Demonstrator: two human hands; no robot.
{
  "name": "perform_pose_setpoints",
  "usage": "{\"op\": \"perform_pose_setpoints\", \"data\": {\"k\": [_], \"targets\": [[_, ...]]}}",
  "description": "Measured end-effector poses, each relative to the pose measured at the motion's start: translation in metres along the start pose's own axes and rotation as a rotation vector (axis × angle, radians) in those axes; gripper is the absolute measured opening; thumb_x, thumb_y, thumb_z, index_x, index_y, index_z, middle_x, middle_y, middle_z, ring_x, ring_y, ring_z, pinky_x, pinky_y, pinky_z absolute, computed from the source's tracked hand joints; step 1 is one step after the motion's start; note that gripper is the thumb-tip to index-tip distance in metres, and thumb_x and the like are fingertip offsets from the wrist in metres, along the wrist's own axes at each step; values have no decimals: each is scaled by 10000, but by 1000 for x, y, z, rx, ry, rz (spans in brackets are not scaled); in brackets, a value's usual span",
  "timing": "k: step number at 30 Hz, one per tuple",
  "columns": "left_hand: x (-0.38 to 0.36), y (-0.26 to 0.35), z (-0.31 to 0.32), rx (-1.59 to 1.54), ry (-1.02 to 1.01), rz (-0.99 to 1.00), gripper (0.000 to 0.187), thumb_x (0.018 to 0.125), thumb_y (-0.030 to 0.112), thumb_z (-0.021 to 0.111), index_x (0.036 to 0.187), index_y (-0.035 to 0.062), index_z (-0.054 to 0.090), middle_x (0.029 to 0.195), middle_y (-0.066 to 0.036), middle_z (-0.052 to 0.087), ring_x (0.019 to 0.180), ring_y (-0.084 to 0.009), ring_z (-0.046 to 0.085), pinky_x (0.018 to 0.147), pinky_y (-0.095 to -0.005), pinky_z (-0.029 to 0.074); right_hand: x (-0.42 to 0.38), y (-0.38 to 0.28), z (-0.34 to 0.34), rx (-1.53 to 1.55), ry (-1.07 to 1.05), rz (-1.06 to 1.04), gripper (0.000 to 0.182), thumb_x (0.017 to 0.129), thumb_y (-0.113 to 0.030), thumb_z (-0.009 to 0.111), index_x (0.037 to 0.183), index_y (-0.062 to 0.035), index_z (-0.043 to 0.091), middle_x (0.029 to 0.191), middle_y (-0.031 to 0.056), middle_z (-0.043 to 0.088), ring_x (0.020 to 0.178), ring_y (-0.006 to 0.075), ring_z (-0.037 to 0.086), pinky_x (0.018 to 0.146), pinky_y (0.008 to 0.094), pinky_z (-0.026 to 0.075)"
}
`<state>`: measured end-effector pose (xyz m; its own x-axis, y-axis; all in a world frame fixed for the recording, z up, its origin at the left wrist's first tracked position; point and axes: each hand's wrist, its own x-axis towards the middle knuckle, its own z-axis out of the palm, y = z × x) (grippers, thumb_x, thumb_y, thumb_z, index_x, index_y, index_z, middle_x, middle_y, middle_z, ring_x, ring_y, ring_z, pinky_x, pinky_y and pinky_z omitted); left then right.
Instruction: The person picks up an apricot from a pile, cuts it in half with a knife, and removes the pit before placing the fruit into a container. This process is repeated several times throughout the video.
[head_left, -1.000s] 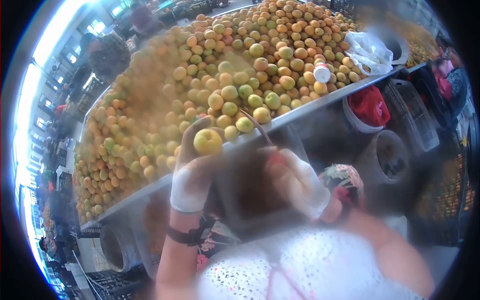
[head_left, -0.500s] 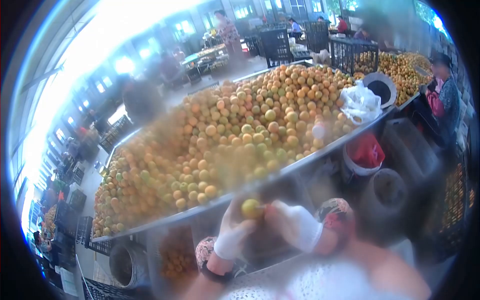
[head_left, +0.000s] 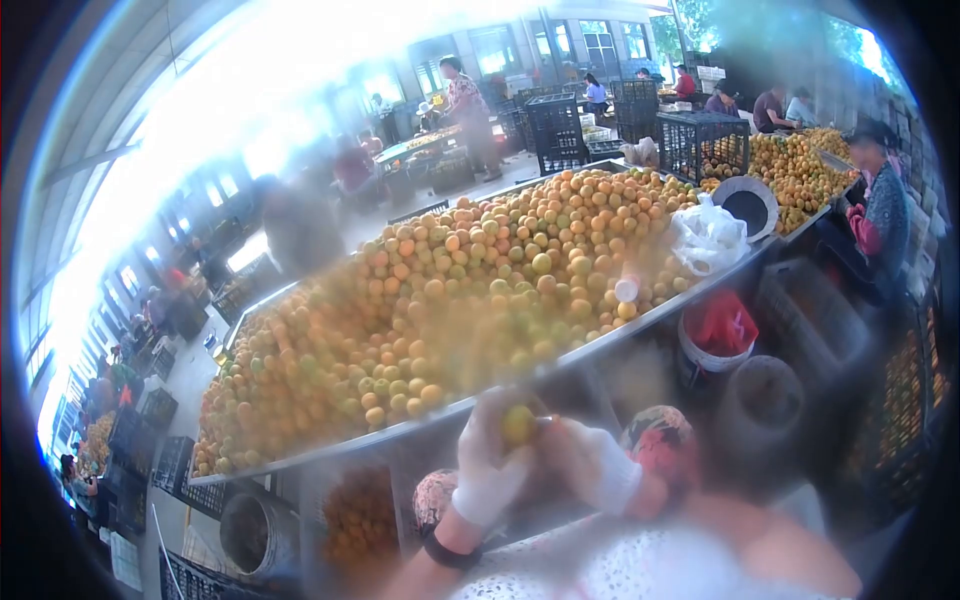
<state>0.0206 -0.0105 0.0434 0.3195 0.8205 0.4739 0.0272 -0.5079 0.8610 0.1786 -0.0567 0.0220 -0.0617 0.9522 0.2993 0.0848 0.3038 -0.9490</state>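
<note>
Both my hands wear white gloves and meet in front of my lap, below the near edge of a long table [head_left: 480, 402]. My left hand [head_left: 492, 460] is wrapped round a yellow-green fruit [head_left: 519, 425]. Against the fruit's right side, my right hand [head_left: 592, 462] has its fingers closed on a small tool with a reddish part; its tip is too blurred to make out. A large heap of orange and greenish fruit [head_left: 540, 262] covers the table just beyond.
A white plastic bag [head_left: 708, 236] and a round basket [head_left: 748, 207] lie at the table's right end. Below are a bucket with a red bag [head_left: 718, 330], bins and a crate of fruit [head_left: 360, 520]. A person [head_left: 880, 210] sits at far right; others work beyond.
The view has tilted and shifted slightly. My hands still hold the fruit between them, and it now sits deeper in my left hand, with my right hand's fingers close beside it.
</note>
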Motion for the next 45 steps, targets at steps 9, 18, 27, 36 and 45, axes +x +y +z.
{"op": "perform_pose_setpoints", "data": {"k": [9, 18, 27, 36, 45], "targets": [[-3, 7, 6, -490, -111, -153, 519, 678, -5, 603, 1190, -18, 517, 1078, -83, 584, 1001, -175, 577, 905, -281, 463, 1, 31, -19, 825, -440, 418, 443, 1024, -517, 463, 815, -133, 533, 600, -64, 417, 459, 48, 349, 406, 223, 254], [3, 18, 1, -686, -67, -263, 487, 801, 24, 527, 1284, -5, 481, 1135, -136, 600, 1055, -232, 606, 924, -331, 489, -13, -34, -35, 553, -389, 308, 354, 1047, -409, 478, 876, -111, 560, 603, -72, 416, 475, 41, 370, 420, 220, 256], [0, 16, 0, -714, 130, -217, 658, 805, 84, 641, 1414, -22, 418, 1209, -199, 593, 997, -280, 622, 892, -387, 515, -13, -3, -29, 122, -174, -81, 152, 1041, -188, 524, 1007, -45, 563, 796, -25, 536, 726, 54, 480, 622, 243, 437], [7, 6, 1, -570, 92, -190, 649, 819, 83, 636, 1412, -50, 408, 1204, -208, 612, 1004, -278, 642, 883, -381, 537, -5, -1, -26, 102, -148, 28, 214, 1034, -217, 552, 1013, -8, 592, 766, 25, 582, 763, 39, 478, 646, 252, 453], [8, 6, -7, -322, 142, -174, 567, 809, 29, 606, 1355, -53, 478, 1121, -131, 622, 982, -202, 646, 894, -311, 528, -2, 7, -24, -6, -199, 80, 206, 1034, -204, 554, 1053, -8, 615, 790, 27, 614, 769, 38, 500, 660, 250, 464]]}}
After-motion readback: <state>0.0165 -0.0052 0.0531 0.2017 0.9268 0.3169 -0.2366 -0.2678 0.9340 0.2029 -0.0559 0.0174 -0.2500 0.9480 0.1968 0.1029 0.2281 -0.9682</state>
